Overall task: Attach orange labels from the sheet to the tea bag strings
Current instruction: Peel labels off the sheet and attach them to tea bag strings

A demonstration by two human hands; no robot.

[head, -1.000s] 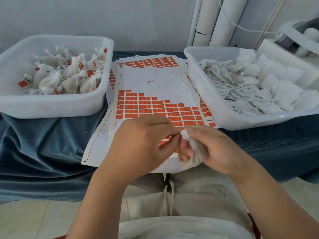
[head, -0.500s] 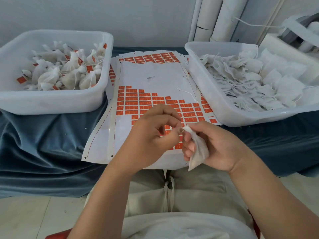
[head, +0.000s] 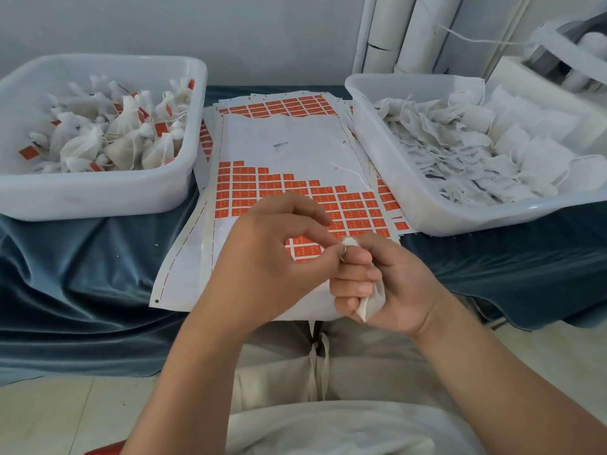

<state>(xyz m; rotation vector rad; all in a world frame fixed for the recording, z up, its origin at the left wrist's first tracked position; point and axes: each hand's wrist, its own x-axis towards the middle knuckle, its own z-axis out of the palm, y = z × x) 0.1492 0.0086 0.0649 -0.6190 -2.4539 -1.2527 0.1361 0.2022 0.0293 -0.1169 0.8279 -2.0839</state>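
A white label sheet point(head: 289, 149) with rows of orange labels point(head: 358, 205) lies on the blue cloth between two tubs. My right hand point(head: 394, 284) grips a white tea bag point(head: 372, 302), its fingers curled round it just above the sheet's near edge. My left hand point(head: 272, 254) meets it from the left, thumb and forefinger pinching at the bag's top by my right fingertips. Whatever sits in that pinch, string or label, is too small to make out.
A white tub point(head: 98, 195) at the left holds tea bags with orange labels. A white tub point(head: 437, 211) at the right holds unlabelled bags. More label sheets point(head: 285, 105) lie beneath the top one. White tubes point(head: 394, 31) and a machine point(head: 565, 54) stand behind.
Both hands have stayed together over the sheet's near edge. My right hand has curled tighter round the tea bag, hiding more of it, while my left fingers keep working at its top.
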